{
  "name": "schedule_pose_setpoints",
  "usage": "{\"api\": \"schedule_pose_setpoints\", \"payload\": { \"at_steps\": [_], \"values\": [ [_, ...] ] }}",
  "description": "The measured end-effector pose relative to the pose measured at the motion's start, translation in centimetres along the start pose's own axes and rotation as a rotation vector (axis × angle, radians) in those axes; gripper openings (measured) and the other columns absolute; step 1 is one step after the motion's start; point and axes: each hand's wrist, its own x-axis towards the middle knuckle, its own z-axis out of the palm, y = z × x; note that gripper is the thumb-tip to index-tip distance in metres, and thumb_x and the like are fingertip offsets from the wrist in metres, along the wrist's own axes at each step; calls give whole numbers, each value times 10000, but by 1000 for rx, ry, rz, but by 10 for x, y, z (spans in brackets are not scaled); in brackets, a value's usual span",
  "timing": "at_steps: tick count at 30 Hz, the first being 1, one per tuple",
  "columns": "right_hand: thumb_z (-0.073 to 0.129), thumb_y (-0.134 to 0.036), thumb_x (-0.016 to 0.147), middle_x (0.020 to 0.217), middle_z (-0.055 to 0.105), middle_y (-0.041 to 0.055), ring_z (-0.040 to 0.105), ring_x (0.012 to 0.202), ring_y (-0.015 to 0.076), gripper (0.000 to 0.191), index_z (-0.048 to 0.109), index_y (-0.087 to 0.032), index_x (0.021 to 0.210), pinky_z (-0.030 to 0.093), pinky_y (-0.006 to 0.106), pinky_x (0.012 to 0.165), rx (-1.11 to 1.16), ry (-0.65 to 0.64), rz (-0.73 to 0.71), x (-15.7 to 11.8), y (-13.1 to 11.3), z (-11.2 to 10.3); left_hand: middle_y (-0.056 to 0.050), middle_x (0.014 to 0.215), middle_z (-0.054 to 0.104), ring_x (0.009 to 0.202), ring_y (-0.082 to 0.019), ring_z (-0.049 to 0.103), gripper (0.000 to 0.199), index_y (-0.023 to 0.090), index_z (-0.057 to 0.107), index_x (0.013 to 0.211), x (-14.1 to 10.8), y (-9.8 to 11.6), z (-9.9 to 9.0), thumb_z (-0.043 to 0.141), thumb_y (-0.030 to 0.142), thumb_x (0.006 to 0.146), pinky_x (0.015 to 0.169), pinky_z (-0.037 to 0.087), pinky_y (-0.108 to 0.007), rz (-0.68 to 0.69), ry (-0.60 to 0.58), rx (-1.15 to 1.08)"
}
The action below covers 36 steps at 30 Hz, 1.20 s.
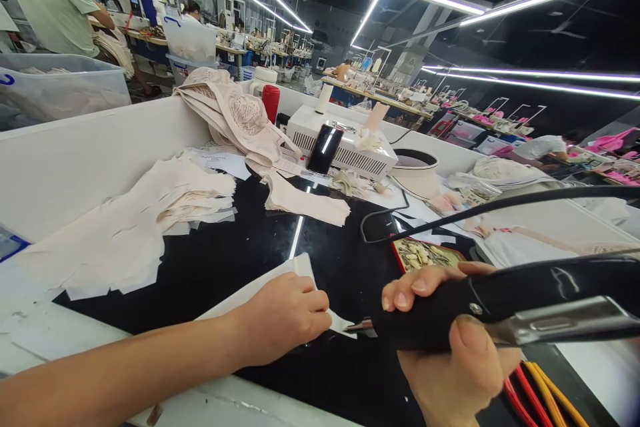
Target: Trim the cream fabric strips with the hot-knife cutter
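My left hand (290, 312) is closed on a pale, narrow piece of fabric (265, 285) that lies on the black work surface (250, 240). The fabric's tapered end sticks out to the right of my fingers. In my right hand (465, 360) is a black corded handheld tool (425, 315), with a metal lever along its side. Its narrow metal tip (364, 328) meets the fabric's right end, close to my left fingers. At left, a spread pile of cream fabric pieces (125, 227) covers part of the surface.
Beige lace bra cups (230, 107) stand behind, near a white vented box (345, 140) with a phone (325, 149) against it. A black cable (480, 213) arches at right. A small tray of seed-like pieces (425, 255) and red and orange handles (540, 393) lie beside my right hand.
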Motion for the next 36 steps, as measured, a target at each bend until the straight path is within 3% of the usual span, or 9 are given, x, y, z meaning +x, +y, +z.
{"api": "schedule_pose_setpoints", "payload": {
  "at_steps": [16, 21, 24, 29, 36],
  "values": [
    [818, -319, 837, 758, 665, -36, 614, 562, 151, 328, 638, -252, 1102, 560, 300, 494, -33, -5, -14, -1, 2, -4, 13, 836, 658, 751, -162, 566, 223, 190, 577, 800, -1, 0, 2, 638, 100, 994, 650, 399, -327, -7, -2, -8],
    [806, -341, 858, 803, 669, -33, 624, 580, 150, 324, 631, -263, 1120, 567, 308, 513, -39, -25, -39, 2, 7, -8, -5, 1035, 741, 932, -150, 681, 97, 189, 711, 998, -1, -8, -12, 634, 209, 1054, 844, 525, -292, -89, 65, -202],
    [788, -318, 883, 831, 672, -31, 640, 601, 149, 309, 619, -267, 1137, 572, 310, 534, -53, -41, -49, 7, 12, -15, -23, 1069, 766, 987, -153, 708, 180, 177, 733, 1045, -4, -21, -21, 557, 183, 1084, 914, 552, -277, -116, 80, -235],
    [771, -314, 911, 856, 669, -36, 645, 620, 143, 288, 601, -260, 1137, 580, 306, 552, -76, -19, -60, 21, 21, -25, -36, 985, 759, 928, -174, 700, 234, 185, 728, 964, -14, -27, -30, 524, 117, 1057, 830, 575, -278, -132, -67, -99],
    [783, -328, 906, 855, 677, -40, 637, 608, 136, 313, 596, -264, 1149, 576, 289, 551, -19, -16, -47, 22, 23, -19, -2, 955, 699, 756, -142, 679, 139, 201, 688, 872, -14, 4, -44, 636, 98, 949, 668, 503, -245, -341, -247, -159]
  ]
}}
